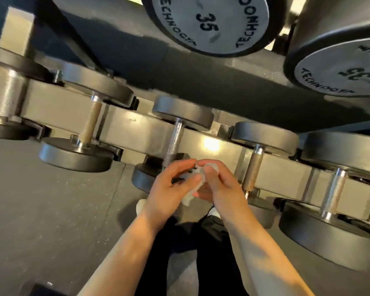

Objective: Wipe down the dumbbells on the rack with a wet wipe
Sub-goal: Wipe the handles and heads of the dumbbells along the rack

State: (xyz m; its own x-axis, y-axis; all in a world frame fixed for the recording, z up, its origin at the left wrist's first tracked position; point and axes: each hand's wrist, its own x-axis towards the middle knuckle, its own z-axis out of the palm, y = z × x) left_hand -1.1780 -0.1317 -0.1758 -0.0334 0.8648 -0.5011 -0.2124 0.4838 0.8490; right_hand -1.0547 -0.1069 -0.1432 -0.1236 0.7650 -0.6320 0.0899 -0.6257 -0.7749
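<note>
Rack [137, 127]: grey steel rail running left to right, taken as landmark; lower tier holds a row of black-headed dumbbells, upper tier above it holds two large heads marked 35 [205, 20].
Middle dumbbell [175, 144]: seated on the rack rail at centre; knurled handle's long axis runs away from the person, near head toward the floor side, far head toward the upper tier; near head partly hidden by the hands.
Neighbouring dumbbells [253, 167]: one to each side on the same rail, handles lying the same way.
Left hand [169, 189]: just in front of the rack, over the middle dumbbell's near head, the nearer hand to that handle; fingers pinching the wipe.
Right hand [220, 186]: beside the left, between the middle and right-hand handles; fingers curled on the wipe.
Wet wipe [195, 182]: bunched, whitish, held between both hands, not touching any dumbbell; judged being gathered or refolded before a pass along the handle just beyond.
</note>
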